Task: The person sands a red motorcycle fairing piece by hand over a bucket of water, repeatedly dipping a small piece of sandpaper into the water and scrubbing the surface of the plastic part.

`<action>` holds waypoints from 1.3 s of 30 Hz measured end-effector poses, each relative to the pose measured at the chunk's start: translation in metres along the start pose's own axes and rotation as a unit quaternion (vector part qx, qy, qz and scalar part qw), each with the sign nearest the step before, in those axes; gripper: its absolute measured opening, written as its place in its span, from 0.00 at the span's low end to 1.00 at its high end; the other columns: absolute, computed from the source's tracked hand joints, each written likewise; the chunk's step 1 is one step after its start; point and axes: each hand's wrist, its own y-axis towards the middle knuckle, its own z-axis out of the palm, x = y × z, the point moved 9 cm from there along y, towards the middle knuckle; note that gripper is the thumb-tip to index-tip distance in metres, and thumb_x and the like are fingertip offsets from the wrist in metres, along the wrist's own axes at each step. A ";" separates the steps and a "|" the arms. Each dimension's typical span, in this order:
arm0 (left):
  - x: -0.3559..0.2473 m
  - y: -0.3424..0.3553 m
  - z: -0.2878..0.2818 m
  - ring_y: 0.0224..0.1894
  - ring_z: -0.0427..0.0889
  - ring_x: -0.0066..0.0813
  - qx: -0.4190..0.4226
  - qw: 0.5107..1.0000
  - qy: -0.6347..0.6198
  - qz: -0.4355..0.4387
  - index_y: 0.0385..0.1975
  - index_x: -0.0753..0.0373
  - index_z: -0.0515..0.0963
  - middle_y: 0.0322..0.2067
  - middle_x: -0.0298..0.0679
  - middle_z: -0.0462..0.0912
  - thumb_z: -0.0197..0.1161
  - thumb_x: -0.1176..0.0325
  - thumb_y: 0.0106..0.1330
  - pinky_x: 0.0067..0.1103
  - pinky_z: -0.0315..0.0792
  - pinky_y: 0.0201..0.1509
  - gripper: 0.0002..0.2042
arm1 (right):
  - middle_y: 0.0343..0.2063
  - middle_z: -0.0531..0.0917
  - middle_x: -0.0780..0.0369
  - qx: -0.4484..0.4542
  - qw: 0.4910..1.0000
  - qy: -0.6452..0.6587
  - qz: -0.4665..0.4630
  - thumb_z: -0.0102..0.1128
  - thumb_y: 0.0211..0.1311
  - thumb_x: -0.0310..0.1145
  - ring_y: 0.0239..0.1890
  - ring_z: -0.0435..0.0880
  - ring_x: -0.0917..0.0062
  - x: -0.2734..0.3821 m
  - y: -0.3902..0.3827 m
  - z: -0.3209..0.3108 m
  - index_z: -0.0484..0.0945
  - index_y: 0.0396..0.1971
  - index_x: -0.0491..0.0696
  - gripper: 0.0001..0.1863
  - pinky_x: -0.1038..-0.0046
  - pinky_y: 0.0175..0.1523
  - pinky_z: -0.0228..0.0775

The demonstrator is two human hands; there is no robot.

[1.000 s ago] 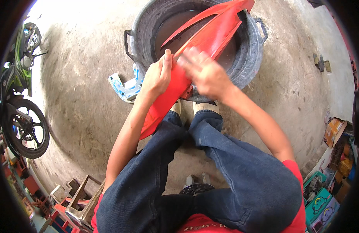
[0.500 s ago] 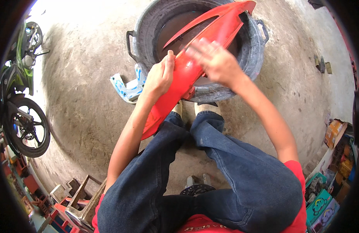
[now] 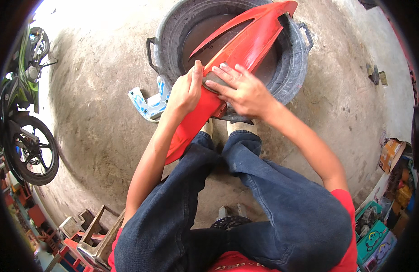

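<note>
A long red motorcycle body panel (image 3: 252, 52) slants from my lap up across a black tub (image 3: 291, 77), its forked far end over the tub's far rim. My left hand (image 3: 186, 90) is closed on the panel's left edge, thumb pointing up along it. Under the fingers of my right hand (image 3: 246, 90) lies a thin grey-brown piece, apparently sandpaper (image 3: 213, 83), pressed flat to the panel's surface. The near end of the panel rests by my left knee. Murky brownish water (image 3: 200, 38) shows inside the tub.
A white-and-blue plastic part (image 3: 148, 106) lies on the concrete floor left of the tub. A motorcycle (image 3: 30, 145) stands at the far left. Wooden and red frames (image 3: 94, 235) sit at lower left, and boxes with loose items (image 3: 372, 240) at lower right.
My right hand has moved down and left along the panel, nearer my left hand, and the grey-brown piece under its fingers now shows. My left hand and the panel stay nearly still.
</note>
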 end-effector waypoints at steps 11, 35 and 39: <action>0.005 -0.001 -0.004 0.51 0.84 0.56 0.052 0.997 0.020 -0.053 0.53 0.76 0.78 0.44 0.62 0.85 0.29 0.45 0.85 0.35 0.72 0.60 0.37 | 0.70 0.72 0.46 -0.103 0.972 -0.062 0.203 0.50 0.78 0.46 0.73 0.71 0.54 -0.120 -0.002 -0.026 0.76 0.70 0.60 0.24 0.52 0.77 0.57; -0.006 0.002 -0.003 0.44 0.82 0.67 0.014 1.000 0.004 -0.020 0.40 0.69 0.76 0.34 0.59 0.83 0.31 0.45 0.85 0.46 0.72 0.49 0.32 | 0.63 0.80 0.49 -0.064 0.991 -0.101 0.054 0.52 0.68 0.27 0.68 0.78 0.58 -0.060 0.007 -0.030 0.74 0.66 0.39 0.27 0.60 0.75 0.66; 0.002 0.001 0.003 0.56 0.83 0.55 0.066 0.995 0.015 -0.069 0.55 0.77 0.78 0.48 0.64 0.85 0.28 0.42 0.85 0.36 0.71 0.64 0.39 | 0.66 0.76 0.44 -0.116 0.954 -0.049 0.273 0.49 0.72 0.30 0.70 0.74 0.55 -0.152 0.005 -0.041 0.74 0.65 0.35 0.25 0.59 0.78 0.62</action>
